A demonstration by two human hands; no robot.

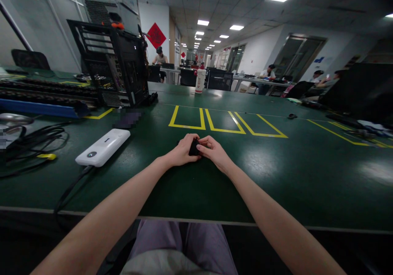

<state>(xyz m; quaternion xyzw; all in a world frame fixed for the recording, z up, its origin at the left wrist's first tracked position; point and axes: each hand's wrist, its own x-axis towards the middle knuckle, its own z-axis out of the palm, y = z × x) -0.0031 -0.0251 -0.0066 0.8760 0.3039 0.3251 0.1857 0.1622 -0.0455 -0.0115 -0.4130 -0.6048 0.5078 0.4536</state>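
A small black object [194,148] is between my two hands, low over the green table [196,189]; its kind is hard to make out. My left hand [184,150] is wrapped round it from the left, with the thumb toward me. From the right, my right hand [212,150] pinches at its near right side with thumb and fingers. Most of the object is covered by the fingers. Just beyond the hands, yellow tape outlines [187,126] mark the tabletop.
To the left lie a white power bank [103,147] with a cable, and tangled black cables [37,148]. An opened black computer case [118,66] stands behind them. A white bottle [200,80] is at the far edge. A small black round item [292,116] lies right. People sit farther back.
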